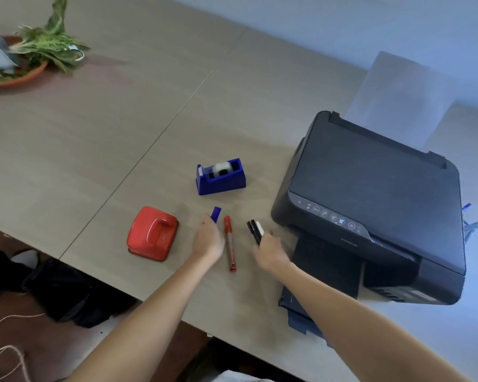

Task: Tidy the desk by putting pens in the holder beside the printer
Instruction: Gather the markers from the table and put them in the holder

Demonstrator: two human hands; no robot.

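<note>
On the pale wooden desk (122,128), just in front of the black printer (370,205), both of the person's bare arms reach in from the near edge. The left hand (208,239) is curled around a blue marker (215,214), whose capped end sticks out past the fingers toward the blue tape dispenser (220,176). The right hand (269,250) is closed around a black marker (255,230) with a white label, its tip pointing up and away, the hand sitting close to the printer's front corner. Between the two hands a red marker (229,242) lies flat on the desk, lengthwise toward the person, untouched and just beside the left hand. A red hole punch (152,232) rests to the left of the hands, apart from them. Far off at the back left corner a potted plant (39,48) lies tipped over in a terracotta saucer (20,77). Past the printer's right side a few blue pen ends (471,221) poke into view; what they stand in is hidden behind the printer.
</note>
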